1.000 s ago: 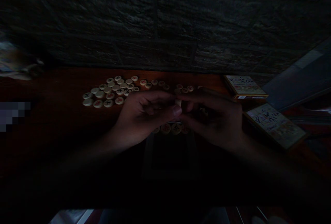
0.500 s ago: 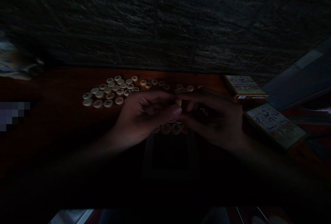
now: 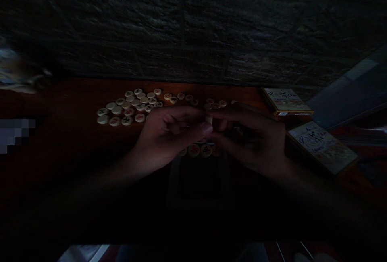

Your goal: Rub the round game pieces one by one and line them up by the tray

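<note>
Movement: only a slight shift of the hands since the earlier head-camera frame, with both still together over the bench (image 3: 75, 109).
Head view: looks down onto the dim reddish wooden bench, with a rough stone wall (image 3: 193, 24) along its far edge.
Grip: the left hand (image 3: 169, 133) and right hand (image 3: 250, 141) are both closed, pinching a cream xiangqi piece (image 3: 208, 120) between their fingertips.
Held piece: stands on edge between the hands, above the bench; its face is hidden.
Right palm: too dark to tell whether it holds anything else.
Left of hands: a loose cluster of cream xiangqi pieces (image 3: 127, 109) lies flat, marked with red and black characters.
Far of hands: a scattered row of similar pieces (image 3: 187, 98) runs rightward from the cluster.
Near of hands: a short row of pieces (image 3: 199, 150) sits just under the fingers, beside a dark rectangular object (image 3: 199, 181).
Right: two illustrated cardboard boxes lie on the bench, one farther (image 3: 286, 100) and one nearer (image 3: 322, 147), well apart from the hands.
Far left: a pale object (image 3: 18, 72) is too blurred to name.
</note>
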{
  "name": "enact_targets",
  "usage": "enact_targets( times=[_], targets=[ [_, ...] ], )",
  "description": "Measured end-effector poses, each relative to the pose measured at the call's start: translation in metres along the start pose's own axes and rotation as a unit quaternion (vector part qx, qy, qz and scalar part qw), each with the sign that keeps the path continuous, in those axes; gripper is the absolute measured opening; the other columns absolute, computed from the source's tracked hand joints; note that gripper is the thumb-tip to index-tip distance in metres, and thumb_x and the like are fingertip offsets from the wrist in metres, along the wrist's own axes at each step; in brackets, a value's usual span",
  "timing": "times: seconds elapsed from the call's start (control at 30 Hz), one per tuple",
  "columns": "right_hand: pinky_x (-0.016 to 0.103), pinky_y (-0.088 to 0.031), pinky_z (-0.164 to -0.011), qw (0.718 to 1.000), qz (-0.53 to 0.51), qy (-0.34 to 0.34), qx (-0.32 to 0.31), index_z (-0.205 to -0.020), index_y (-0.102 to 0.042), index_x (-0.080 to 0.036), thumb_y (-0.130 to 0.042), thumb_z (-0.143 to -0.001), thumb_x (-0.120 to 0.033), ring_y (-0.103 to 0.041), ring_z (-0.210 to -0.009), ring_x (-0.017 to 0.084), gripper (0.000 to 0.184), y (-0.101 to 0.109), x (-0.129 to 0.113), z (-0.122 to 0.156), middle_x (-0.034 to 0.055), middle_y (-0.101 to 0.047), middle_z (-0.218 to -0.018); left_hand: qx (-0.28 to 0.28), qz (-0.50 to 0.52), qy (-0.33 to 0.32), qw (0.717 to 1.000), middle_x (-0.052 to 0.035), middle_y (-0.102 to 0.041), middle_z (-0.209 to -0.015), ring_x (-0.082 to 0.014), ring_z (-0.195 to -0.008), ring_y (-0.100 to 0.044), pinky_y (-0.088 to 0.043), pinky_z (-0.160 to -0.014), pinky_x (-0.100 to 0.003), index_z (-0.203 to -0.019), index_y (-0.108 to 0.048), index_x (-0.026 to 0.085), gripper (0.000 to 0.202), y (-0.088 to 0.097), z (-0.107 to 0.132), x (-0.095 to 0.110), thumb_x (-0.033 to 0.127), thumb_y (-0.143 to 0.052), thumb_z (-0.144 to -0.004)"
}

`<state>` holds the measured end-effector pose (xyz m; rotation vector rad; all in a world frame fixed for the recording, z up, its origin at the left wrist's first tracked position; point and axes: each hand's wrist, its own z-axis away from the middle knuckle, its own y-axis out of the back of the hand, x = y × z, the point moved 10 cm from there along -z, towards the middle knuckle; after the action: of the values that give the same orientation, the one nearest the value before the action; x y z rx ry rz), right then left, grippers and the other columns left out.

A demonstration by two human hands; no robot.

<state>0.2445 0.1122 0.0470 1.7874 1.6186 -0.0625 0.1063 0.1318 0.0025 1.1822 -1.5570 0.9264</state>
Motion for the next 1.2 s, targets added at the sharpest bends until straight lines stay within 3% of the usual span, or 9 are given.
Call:
enact_targets(
  times=[0.4, 0.63, 0.83, 1.03, 1.2],
  targets=[
    [0.027, -0.053, -0.068, 1.0, -0.007, 0.0, -0.001, -0.117, -0.076, -0.013, -0.084, -0.083, -0.015, -0.065, -0.075, 0.013, 0.034, -0.0005, -0.0006, -0.0009, 0.0013, -0.068, -0.08, -0.02, 0.032, -0.005, 0.999, -0.005, -0.083, -0.1, -0.0217, -0.09, -0.081, -0.067, -0.079, -0.026, -0.098, -0.08, 0.019, 0.02, -0.0041, -0.0006, 0.0, 0.02, -0.087, -0.08],
    [0.027, -0.053, -0.066, 1.0, 0.009, 0.005, 0.0, -0.116, -0.076, -0.015, -0.082, -0.085, -0.015, -0.065, -0.073, 0.013, 0.031, 0.0001, -0.0009, -0.0001, 0.0012, -0.068, -0.079, -0.015, 0.04, -0.002, 0.999, -0.0014, -0.083, -0.095, -0.0165, -0.086, -0.08, -0.065, -0.076, -0.02, -0.098, -0.082, 0.021, 0.011, -0.0024, 0.0006, -0.0007, 0.019, -0.081, -0.087],
    [0.028, -0.054, -0.067, 1.0, -0.011, -0.002, -0.008, -0.121, -0.074, -0.011, -0.082, -0.085, -0.016, -0.065, -0.074, 0.015, 0.037, -0.0014, 0.0001, -0.0006, 0.003, -0.068, -0.079, -0.024, 0.057, -0.005, 0.998, -0.0037, -0.083, -0.103, -0.019, -0.094, -0.08, -0.066, -0.082, -0.023, -0.103, -0.082, 0.021, 0.021, -0.0044, 0.0011, -0.0001, 0.014, -0.084, -0.084],
    [0.026, -0.051, -0.062, 1.0, -0.01, 0.006, -0.007, -0.116, -0.076, -0.011, -0.082, -0.086, -0.018, -0.064, -0.071, 0.013, 0.031, -0.0008, -0.0014, -0.0011, 0.0024, -0.066, -0.077, -0.017, 0.028, 0.006, 0.999, -0.0049, -0.083, -0.098, -0.0203, -0.087, -0.08, -0.066, -0.076, -0.025, -0.103, -0.08, 0.019, 0.02, -0.0026, 0.0007, -0.0028, 0.02, -0.085, -0.083],
    [0.027, -0.053, -0.068, 1.0, 0.014, 0.001, -0.01, -0.117, -0.076, -0.018, -0.081, -0.086, -0.019, -0.066, -0.075, 0.014, 0.031, -0.0004, -0.0016, -0.0011, 0.0011, -0.068, -0.08, -0.02, 0.011, -0.001, 1.0, -0.0058, -0.083, -0.102, -0.0198, -0.088, -0.08, -0.066, -0.078, -0.026, -0.101, -0.082, 0.019, 0.015, -0.0027, 0.0008, -0.0012, 0.024, -0.081, -0.088]
  ],
)
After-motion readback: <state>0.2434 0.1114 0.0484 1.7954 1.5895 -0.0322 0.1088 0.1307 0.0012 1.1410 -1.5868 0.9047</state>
